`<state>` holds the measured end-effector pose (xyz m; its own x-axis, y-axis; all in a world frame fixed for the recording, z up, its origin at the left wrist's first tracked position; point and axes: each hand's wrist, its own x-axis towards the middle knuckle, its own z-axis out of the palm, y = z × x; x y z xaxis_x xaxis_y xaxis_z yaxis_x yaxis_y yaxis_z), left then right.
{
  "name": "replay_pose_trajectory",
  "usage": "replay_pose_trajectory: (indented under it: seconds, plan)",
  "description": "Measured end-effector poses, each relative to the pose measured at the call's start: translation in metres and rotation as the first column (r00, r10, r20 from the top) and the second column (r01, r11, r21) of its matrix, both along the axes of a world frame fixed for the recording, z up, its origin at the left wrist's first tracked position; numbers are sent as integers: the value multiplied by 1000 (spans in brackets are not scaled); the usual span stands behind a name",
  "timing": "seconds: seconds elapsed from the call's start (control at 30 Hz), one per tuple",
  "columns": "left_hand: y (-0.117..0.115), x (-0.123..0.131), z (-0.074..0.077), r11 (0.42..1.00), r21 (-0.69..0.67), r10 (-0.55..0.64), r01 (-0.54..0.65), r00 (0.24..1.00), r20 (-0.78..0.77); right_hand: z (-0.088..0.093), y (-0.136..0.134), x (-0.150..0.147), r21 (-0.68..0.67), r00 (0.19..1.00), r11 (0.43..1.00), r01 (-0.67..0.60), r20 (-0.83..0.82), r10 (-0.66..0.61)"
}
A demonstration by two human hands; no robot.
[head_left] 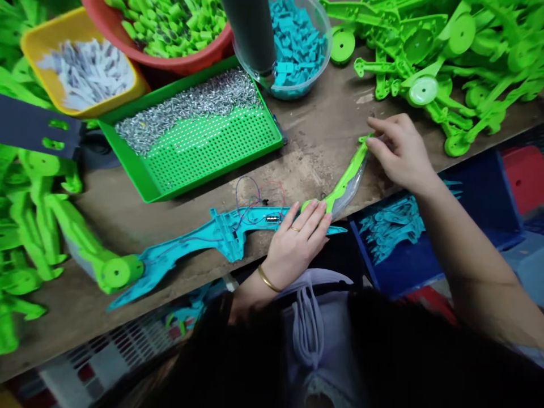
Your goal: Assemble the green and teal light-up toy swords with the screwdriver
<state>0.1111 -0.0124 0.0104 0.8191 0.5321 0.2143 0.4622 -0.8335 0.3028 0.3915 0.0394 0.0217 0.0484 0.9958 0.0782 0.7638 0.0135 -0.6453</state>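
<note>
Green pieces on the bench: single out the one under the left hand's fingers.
The green piece at the right-hand end of the turquoise part, with fingertips of the left hand on it. The other green pieces lie away from that hand.

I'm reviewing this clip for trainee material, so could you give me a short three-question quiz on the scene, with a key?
1. True or false: the left hand has a gold bangle at its wrist.
2. The small metal parts lie in a container of which colour? A yellow; B green; C red.
3. Fill in: the far tip of the curved green piece is at the fingers of the ____ hand.

Key: 1. True. 2. B, the green tray. 3. Right hand.
</note>
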Motion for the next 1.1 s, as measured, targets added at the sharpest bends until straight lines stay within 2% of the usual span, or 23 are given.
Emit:
replay_pose_trajectory:
  seconds: [0.07,0.17,0.33,0.43,0.5,0.57,0.6,0.63,0.67,0.7,0.77,0.8,0.83,0.87,0.9,0.93,1.0,1.07,1.1]
  plan:
    - [0,0,2,1000,0,8,-8,1000,-18,-13,8,9,-51,996,996,70,56,-67]
    - [-3,1,4,999,35,38,-36,997,-64,-25,8,7,-86,983,985,150,120,-139]
    - [-9,0,6,990,138,22,0,987,-156,-19,5,0,-92,974,976,199,133,-186]
    - [-7,3,17,986,164,3,30,980,-198,-12,6,6,-107,989,983,149,14,-148]
    - [1,12,28,991,128,-20,44,983,-184,-5,5,8,-157,977,980,124,-155,-148]
    - [15,29,38,1000,-3,-7,6,991,-133,4,2,8,-224,905,968,114,-377,-194]
    - [24,39,42,992,-117,39,-52,993,-111,9,0,7,-242,846,963,114,-484,-222]
    - [34,50,45,960,-240,129,-147,988,-89,14,-2,4,-245,781,963,114,-576,-239]
    - [44,60,46,897,-381,207,-223,975,-84,18,-4,2,-233,720,965,118,-649,-245]
    - [52,69,47,804,-543,230,-243,969,-92,22,-6,-1,-215,665,969,125,-707,-242]
    - [66,81,45,569,-798,210,-196,974,-89,27,-10,-6,-193,560,970,147,-793,-242]
    - [69,84,43,474,-867,194,-153,979,-67,29,-12,-8,-195,507,968,155,-826,-248]
    - [72,85,41,418,-900,196,-121,980,-40,28,-13,-9,-205,457,967,154,-853,-253]
    - [72,84,39,402,-910,214,-102,977,-15,27,-15,-10,-219,417,966,137,-872,-257]
    - [72,83,37,412,-906,240,-97,971,6,26,-16,-11,-240,399,966,96,-880,-258]
    - [71,81,36,427,-899,255,-95,967,19,23,-17,-12,-260,414,964,52,-873,-258]
    - [69,78,36,435,-896,254,-93,967,23,18,-19,-14,-288,510,958,9,-822,-252]
    - [69,77,38,425,-901,244,-90,970,18,14,-19,-17,-288,591,956,58,-762,-265]
    - [70,77,39,423,-902,241,-88,970,18,13,-19,-19,-277,599,955,101,-750,-281]
